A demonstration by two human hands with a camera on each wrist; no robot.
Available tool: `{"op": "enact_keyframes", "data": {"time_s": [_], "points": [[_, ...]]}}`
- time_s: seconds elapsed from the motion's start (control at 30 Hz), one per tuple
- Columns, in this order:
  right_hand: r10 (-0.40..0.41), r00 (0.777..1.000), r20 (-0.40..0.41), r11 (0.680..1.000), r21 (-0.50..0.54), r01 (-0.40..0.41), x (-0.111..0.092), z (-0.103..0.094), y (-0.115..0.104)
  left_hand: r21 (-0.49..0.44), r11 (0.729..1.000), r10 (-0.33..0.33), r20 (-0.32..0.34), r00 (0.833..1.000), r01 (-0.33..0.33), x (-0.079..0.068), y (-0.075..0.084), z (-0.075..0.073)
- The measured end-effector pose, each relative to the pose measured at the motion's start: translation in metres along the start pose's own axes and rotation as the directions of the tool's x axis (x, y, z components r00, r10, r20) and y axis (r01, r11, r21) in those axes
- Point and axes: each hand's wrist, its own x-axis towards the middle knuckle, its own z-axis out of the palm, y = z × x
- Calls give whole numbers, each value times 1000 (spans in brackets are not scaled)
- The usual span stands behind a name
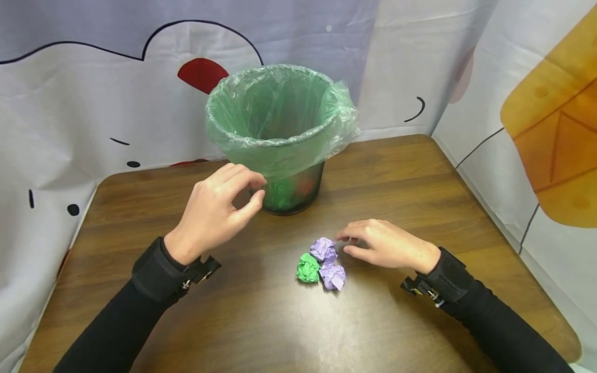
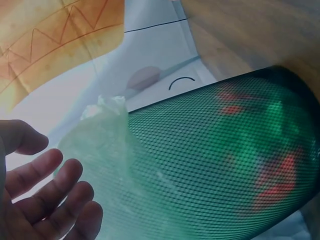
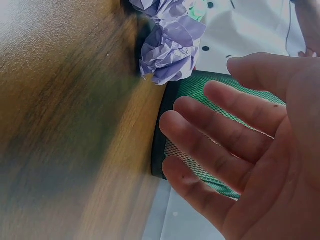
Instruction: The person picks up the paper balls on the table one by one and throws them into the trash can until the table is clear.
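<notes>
Three crumpled paper balls lie together on the table: a green paper ball (image 1: 308,268), a purple paper ball (image 1: 324,249) behind it and another purple paper ball (image 1: 332,275) in front. Just right of them is my right hand (image 1: 384,243), fingers loosely bent and holding nothing, fingertips close to the rear purple ball. My left hand (image 1: 219,207) hovers before the left side of a black mesh wastebasket (image 1: 298,191), fingers relaxed, nothing between them. In the left wrist view, the left fingers (image 2: 75,170) overlap the green bag (image 2: 125,165) that lines the basket.
The wastebasket stands at the back of the wooden table (image 1: 224,321); green and red shapes show through its mesh. Its liner bag (image 1: 342,114) bulges over the rim at the right. A printed curtain (image 1: 93,103) hangs behind and to the right of the table.
</notes>
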Motion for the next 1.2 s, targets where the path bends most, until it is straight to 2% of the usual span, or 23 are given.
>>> {"op": "enact_keyframes", "data": {"time_s": [0.47,0.87,1.2], "points": [[-8,1000,-2,1000,-6,8,3,1,-1,-21,999,-31,78,996,33,-22,-4,17],[-50,998,-41,998,-46,48,11,0,-2,-27,998,-53,111,992,57,-34,-6,27],[-93,996,-6,992,-85,92,25,-5,-8,-32,996,-76,120,990,80,-43,-5,30]]}}
